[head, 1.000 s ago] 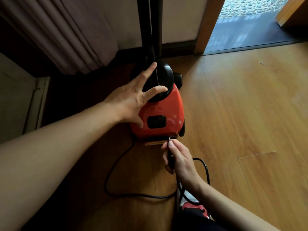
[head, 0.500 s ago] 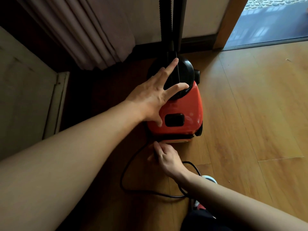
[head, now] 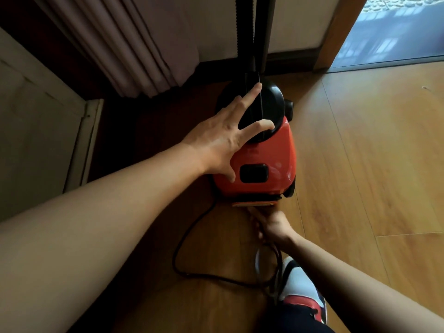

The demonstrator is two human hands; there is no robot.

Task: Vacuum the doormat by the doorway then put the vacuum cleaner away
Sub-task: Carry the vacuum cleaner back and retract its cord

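Vacuum cleaner (head: 262, 162), red and black, stands on the wooden floor (head: 360, 164) near the curtain (head: 134, 44). Left hand (head: 223, 143) rests spread-fingered on its top; blurred right hand (head: 272, 224), just behind its rear, curls around the power cord (head: 177, 255).

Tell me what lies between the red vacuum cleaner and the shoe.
Head view: the right hand, just behind the vacuum cleaner, and a looped black cord, short of the shoe.

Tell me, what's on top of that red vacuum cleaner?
On the vacuum cleaner lies the left hand, spread, fingers on the black dome, thumb against its red side. A black hose and tube rise from the dome. Whatever lies under the palm is covered.
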